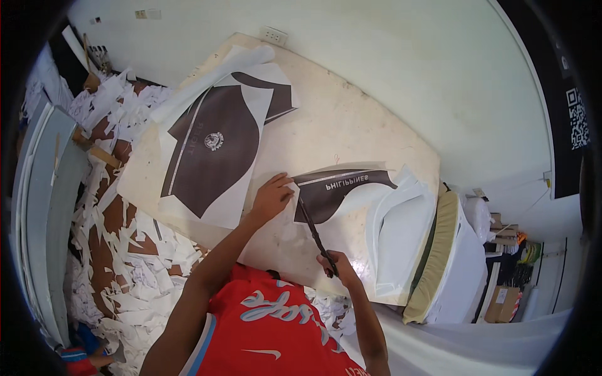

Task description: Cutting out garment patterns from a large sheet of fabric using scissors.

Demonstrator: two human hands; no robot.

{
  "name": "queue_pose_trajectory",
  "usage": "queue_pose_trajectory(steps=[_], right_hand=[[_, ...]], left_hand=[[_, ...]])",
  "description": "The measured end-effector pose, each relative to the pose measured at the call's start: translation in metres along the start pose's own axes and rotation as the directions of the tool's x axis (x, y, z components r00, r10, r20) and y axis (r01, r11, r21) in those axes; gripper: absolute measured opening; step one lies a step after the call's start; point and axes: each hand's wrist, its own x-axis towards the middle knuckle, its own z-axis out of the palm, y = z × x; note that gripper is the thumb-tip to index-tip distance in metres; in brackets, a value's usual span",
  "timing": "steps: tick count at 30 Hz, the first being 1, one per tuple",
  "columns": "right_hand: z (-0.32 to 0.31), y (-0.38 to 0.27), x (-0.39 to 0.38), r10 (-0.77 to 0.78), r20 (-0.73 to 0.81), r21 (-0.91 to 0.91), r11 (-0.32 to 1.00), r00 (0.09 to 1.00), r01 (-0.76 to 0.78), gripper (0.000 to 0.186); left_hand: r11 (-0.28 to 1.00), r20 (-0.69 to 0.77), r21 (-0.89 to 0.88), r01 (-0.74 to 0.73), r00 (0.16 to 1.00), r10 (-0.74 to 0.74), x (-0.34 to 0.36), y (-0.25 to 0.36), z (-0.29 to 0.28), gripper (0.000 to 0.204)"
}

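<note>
Gripping black scissors (311, 227) at the edge of a dark panel (321, 203), the right hand (339, 267) curls closed; whether the left hand (273, 197) by the panel's corner pinches, I cannot tell.

The red sleeveless jersey (251, 335) carries pale grey script lettering (276, 308), a white curved mark (263, 354), and blue-and-white armhole trim (199, 344); both arms (204, 282) are bare.
</note>
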Motion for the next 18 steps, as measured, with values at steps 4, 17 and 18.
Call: queue_pose_trajectory(steps=[4,17,18], right_hand=[[0.003,0.008,0.013,0.009,0.02,0.077,0.997,1.0,-0.01,0.034],[0.037,0.013,0.01,-0.054,0.027,0.293,0.955,0.998,0.044,0.042],[0.043,0.011,0.011,-0.066,0.017,0.322,0.945,0.998,0.057,0.042]], left_hand=[[0.998,-0.035,-0.005,0.064,0.997,-0.064,0.002,0.005,0.004,0.006],[0.998,-0.079,-0.003,0.061,0.995,-0.061,0.004,0.005,0.006,0.007],[0.998,-0.07,-0.007,0.062,0.996,-0.062,0.003,0.005,0.006,0.007]])
